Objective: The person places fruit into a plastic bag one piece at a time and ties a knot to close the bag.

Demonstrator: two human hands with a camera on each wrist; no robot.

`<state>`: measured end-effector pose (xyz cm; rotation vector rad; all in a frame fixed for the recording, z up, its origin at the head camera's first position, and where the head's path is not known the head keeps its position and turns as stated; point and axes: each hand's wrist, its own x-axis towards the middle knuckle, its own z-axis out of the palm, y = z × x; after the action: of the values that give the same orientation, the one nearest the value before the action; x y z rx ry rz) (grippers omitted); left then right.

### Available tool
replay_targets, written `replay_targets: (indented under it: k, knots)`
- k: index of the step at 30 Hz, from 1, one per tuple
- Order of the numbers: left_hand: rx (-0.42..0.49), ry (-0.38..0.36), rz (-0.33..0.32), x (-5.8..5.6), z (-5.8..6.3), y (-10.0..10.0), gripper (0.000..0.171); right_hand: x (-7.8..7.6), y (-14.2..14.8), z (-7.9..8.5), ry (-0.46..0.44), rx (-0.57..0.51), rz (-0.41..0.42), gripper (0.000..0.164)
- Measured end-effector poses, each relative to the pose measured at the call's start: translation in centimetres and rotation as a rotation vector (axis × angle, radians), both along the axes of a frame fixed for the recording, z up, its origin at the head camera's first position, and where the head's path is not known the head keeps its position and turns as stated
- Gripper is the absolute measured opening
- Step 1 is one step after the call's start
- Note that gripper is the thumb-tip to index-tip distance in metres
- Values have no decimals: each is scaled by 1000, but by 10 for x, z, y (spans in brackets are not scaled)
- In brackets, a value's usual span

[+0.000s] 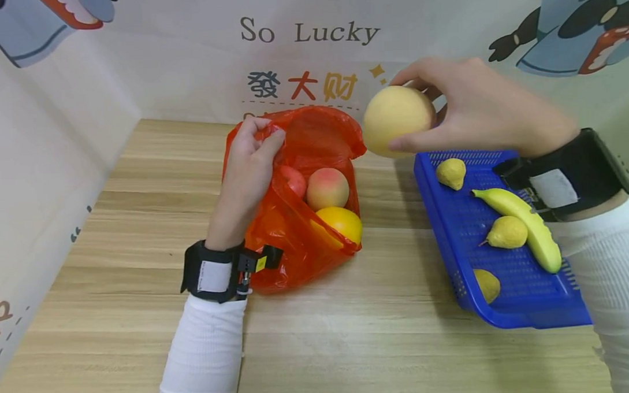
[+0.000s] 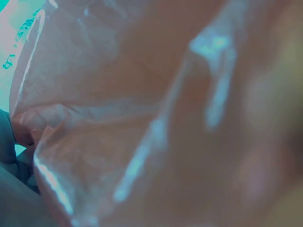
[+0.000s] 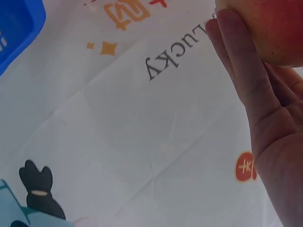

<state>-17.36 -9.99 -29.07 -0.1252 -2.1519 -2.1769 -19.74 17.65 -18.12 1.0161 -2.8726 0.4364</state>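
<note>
My left hand (image 1: 251,158) pinches the rim of a red plastic bag (image 1: 296,255) between thumb and fingers, and the bag's mouth gapes. Inside it lie a pink-and-yellow peach (image 1: 327,188), a red fruit (image 1: 294,181) partly hidden by the bag, and a smooth yellow fruit (image 1: 341,223). Up to the right of the bag, my right hand (image 1: 462,107) grips another peach (image 1: 399,119), raised above the table. Its pale yellow side faces the head camera; the right wrist view shows its red side. Close to the lens in the left wrist view, the plastic (image 2: 94,132) is blurred.
A blue plastic basket (image 1: 452,261) stands on the right, under the right forearm. It holds a banana (image 1: 523,224), a small pear (image 1: 507,232) and yellow fruits at its top and bottom left. A printed white sheet (image 1: 185,62) rises behind the wooden table (image 1: 139,249).
</note>
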Motion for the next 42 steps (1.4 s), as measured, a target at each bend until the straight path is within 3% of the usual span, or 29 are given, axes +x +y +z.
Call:
replay_targets:
  k: [7, 17, 22, 29, 42]
  knots:
    - [9, 1, 2, 0, 1, 1, 16, -5, -30, -15, -36, 3, 40, 71]
    - [3, -7, -5, 0, 1, 1, 16, -20, -70, -50, 6, 14, 129, 76]
    - [21, -1, -19, -1, 0, 0, 15, -27, -88, -67, 32, 39, 83, 75]
    - [29, -1, -18, -1, 2, -1, 16, -33, -105, -86, -57, 78, -7, 73]
    - [-2, 1, -12, -1, -1, -3, 19, -47, -122, -109, -167, -7, -72, 71]
